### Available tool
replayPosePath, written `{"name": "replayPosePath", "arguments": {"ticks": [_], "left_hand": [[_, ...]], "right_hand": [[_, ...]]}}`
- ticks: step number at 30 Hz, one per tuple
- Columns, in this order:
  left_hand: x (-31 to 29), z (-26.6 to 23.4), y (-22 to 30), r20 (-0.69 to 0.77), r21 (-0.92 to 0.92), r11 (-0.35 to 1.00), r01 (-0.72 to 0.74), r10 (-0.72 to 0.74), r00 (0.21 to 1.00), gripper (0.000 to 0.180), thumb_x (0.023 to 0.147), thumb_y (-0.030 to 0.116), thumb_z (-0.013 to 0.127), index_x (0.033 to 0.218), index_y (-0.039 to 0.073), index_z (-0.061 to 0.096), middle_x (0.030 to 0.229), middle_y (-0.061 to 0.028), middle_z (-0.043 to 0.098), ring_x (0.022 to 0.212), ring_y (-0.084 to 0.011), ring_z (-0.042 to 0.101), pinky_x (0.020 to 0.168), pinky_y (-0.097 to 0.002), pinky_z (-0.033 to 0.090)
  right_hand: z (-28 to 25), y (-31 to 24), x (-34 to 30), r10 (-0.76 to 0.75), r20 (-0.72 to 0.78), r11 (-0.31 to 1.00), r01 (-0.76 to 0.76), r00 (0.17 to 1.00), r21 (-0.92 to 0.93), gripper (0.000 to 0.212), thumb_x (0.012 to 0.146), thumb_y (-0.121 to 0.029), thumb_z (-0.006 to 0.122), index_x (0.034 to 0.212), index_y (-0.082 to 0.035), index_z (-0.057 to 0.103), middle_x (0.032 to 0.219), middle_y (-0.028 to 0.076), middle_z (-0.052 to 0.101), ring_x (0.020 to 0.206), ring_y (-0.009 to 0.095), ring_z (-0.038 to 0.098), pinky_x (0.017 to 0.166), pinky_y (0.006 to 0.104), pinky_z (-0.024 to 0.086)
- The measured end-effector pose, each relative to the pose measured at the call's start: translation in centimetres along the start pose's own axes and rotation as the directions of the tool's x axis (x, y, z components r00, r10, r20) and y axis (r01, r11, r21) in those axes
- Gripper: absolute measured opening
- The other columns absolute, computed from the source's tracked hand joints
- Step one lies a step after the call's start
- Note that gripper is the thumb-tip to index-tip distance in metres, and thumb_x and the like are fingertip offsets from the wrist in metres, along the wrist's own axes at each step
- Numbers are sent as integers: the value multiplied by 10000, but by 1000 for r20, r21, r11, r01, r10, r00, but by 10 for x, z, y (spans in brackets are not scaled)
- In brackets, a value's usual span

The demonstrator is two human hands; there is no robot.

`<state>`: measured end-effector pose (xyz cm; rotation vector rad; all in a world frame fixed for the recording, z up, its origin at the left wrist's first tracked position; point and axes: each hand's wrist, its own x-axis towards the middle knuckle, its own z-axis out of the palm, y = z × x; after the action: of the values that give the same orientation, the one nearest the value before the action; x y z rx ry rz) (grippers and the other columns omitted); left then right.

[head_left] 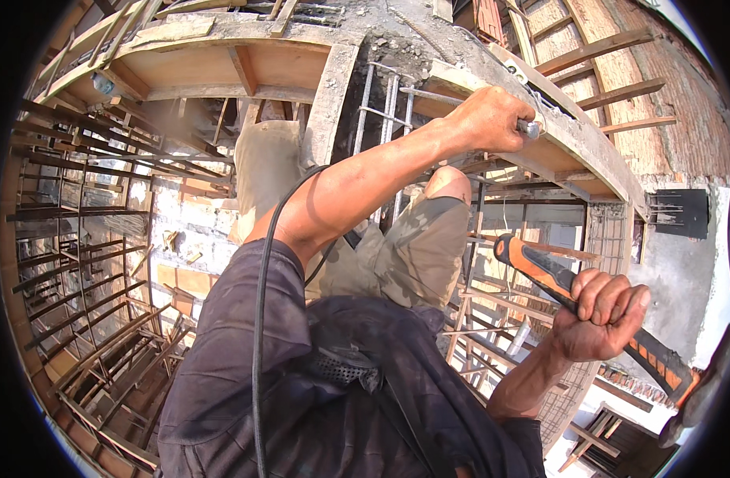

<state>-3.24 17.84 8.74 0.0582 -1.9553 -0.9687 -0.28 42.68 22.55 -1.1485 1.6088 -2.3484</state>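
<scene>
My left hand (492, 118) is stretched out across to the upper right, closed in a fist. From it pokes the grey, blunt end of a metal rod (530, 128), just above the edge of a concrete-smeared formwork beam (568, 127). The rest of the rod is hidden by the fingers. Lower down at the right, my right hand (600, 317) is wrapped round the middle of a hammer's black and orange handle (536, 269). The dark hammer head (704, 394) is at the far right, partly cut off by the picture's rim.
Wooden formwork (221, 68) runs along the upper left, beside upright steel rebar (389, 107). Far below stands a maze of wooden props (86, 263). A black cable (260, 350) hangs over my left arm. Tied rebar mesh (608, 239) and a brick wall (668, 95) lie to the right.
</scene>
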Motion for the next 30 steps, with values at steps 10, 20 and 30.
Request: {"name": "replayPosePath", "arguments": {"ticks": [10,20,30], "left_hand": [[-8,-11,-2,39,85,993,78,-82,996,282,842,276,648,719,22,649,636,-196,600,603,-399,593,568,-453,469],[-1,5,-4,1,37,998,40,-40,999,269,803,281,667,721,26,651,640,-203,605,620,-408,601,598,-465,485],[9,-5,-10,8,148,974,170,-173,985,212,702,266,695,789,73,715,695,-183,672,687,-388,670,655,-462,543]], "right_hand": [[12,-36,-15,369,-65,852,-365,927,-376,334,964,-132,605,702,-114,399,508,-33,361,388,53,313,370,229,272],[-6,53,-45,767,-127,508,-717,629,-477,303,965,-170,631,726,-83,468,547,-19,416,415,63,341,400,243,317],[3,-77,31,-140,-54,942,116,989,-314,379,987,-169,457,639,-159,306,512,-44,251,388,53,228,408,219,247]]}}
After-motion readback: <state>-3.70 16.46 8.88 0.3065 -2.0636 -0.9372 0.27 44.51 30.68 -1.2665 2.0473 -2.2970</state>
